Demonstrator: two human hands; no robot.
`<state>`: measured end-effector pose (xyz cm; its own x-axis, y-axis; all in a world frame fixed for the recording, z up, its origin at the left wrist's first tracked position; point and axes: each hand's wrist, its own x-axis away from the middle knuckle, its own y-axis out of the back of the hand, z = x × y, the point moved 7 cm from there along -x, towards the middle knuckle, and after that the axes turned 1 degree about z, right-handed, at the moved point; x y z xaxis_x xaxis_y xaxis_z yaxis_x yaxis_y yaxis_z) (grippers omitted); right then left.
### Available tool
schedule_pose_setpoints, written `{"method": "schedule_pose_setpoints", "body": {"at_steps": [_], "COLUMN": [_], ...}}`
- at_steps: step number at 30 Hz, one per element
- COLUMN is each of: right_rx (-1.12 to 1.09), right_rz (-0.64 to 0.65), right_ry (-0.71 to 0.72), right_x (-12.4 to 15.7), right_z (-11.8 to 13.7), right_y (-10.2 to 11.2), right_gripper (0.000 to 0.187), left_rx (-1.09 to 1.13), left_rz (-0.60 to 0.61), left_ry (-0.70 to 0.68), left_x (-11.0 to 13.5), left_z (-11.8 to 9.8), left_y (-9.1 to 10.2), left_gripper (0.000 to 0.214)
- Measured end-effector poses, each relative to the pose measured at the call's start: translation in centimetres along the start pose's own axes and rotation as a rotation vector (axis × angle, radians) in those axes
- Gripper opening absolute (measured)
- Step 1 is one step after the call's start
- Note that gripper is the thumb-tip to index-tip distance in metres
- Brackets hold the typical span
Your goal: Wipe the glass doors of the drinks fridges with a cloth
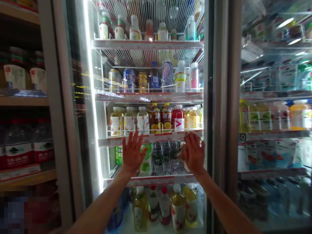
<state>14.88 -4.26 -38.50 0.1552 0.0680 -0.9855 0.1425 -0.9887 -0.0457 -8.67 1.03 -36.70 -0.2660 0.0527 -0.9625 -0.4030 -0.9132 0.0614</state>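
My left hand (132, 153) is raised in front of the drinks cooler, its fingers spread and palm turned to the glass door (151, 73). It appears to rest flat on the glass and holds nothing. At the same height on the right, my right hand (195, 151) is also up at the glass, its fingers bent and slightly blurred. A smeared brownish patch (182, 154) shows beside and behind those fingers; whether it is a cloth or a reflection I cannot make out. Behind the glass, between my hands, stand dark-looking water bottles (159, 157) and a green-labelled bottle (147, 161).
Bottles and cans fill several wire shelves, including brown tea bottles (155, 118) and a blue can (128, 79). A metal door frame (225, 113) separates a second cooler on the right. On the left, a wooden-edged shelf (23, 100) holds more bottles.
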Motion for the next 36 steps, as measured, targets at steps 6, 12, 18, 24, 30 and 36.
{"method": "schedule_pose_setpoints", "body": {"at_steps": [6,12,18,24,30,36], "right_rx": [-0.038,-0.116,0.046,-0.046,-0.120,0.086], "right_rz": [-0.046,0.164,-0.022,0.040,0.164,-0.031], "right_ry": [-0.081,0.272,-0.026,0.022,0.245,-0.161], "right_x": [-0.6,1.5,2.9,3.0,6.3,7.1], "right_z": [0.8,8.8,-1.2,3.0,6.0,-2.2], "right_y": [-0.3,-2.2,1.2,-0.2,-0.8,1.7], "right_gripper": [0.054,0.043,0.050,0.051,0.044,0.056], "left_rx": [0.037,0.022,0.000,0.021,0.074,0.064], "left_rz": [0.026,0.010,0.026,0.045,0.110,0.129], "left_ry": [0.040,0.011,0.063,0.091,0.019,0.011], "left_x": [0.1,-0.1,0.5,1.7,4.9,7.5], "left_z": [0.0,0.0,-0.7,-2.0,-2.8,-2.7], "left_y": [-0.4,0.1,0.1,-0.3,0.0,0.0], "left_gripper": [0.067,0.067,0.064,0.066,0.065,0.067]}}
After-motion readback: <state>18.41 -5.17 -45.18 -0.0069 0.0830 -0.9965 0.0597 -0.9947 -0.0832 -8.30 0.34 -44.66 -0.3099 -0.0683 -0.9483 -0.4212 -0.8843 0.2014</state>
